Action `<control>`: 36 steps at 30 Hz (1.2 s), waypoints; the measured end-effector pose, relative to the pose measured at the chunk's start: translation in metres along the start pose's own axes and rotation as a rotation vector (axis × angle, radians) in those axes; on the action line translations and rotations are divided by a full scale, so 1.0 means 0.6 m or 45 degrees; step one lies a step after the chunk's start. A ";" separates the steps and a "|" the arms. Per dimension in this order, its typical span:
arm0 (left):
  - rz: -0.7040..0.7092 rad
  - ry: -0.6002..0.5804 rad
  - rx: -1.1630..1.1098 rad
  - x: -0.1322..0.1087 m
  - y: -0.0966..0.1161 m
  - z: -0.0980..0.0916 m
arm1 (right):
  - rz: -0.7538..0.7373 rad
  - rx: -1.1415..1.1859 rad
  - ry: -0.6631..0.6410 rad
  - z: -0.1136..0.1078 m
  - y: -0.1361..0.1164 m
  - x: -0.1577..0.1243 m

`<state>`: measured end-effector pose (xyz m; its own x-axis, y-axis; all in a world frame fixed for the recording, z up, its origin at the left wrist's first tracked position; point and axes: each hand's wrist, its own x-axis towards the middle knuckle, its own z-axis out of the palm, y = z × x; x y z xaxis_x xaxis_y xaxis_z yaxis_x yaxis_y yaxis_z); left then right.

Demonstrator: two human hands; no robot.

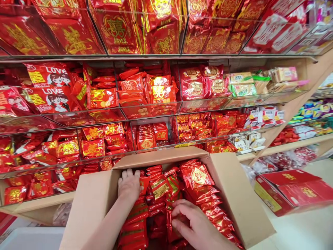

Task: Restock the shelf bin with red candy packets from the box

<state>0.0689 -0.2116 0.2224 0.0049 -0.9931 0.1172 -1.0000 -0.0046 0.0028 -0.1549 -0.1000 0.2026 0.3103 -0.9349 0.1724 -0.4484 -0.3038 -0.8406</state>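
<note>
Red-and-gold foil packets (197, 177) lie heaped inside a cardboard carton (234, 194).

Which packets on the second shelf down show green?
The cream-and-green packets near the shelf's right end; the red-and-gold packets to their left show none.

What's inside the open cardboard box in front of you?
Shiny red-and-gold foil packets fill the brown cardboard box; they hide its floor, so anything lower cannot be seen.
</note>
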 end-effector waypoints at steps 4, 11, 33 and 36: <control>0.218 -0.124 -0.264 -0.021 -0.009 -0.022 | 0.012 0.057 0.066 0.002 -0.015 0.018; 0.320 -0.424 -1.436 -0.087 0.062 -0.071 | 0.004 0.236 0.362 0.001 -0.043 0.086; -0.604 0.310 -2.244 -0.121 0.130 -0.088 | -0.053 0.427 0.689 0.011 -0.062 0.080; -0.471 0.400 -2.171 -0.117 0.121 -0.085 | -0.092 0.647 0.283 -0.016 -0.072 0.072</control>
<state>-0.0041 -0.1361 0.2652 0.4134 -0.9097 0.0385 0.1653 0.1166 0.9793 -0.1301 -0.1289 0.2512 0.1166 -0.9479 0.2964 0.0448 -0.2932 -0.9550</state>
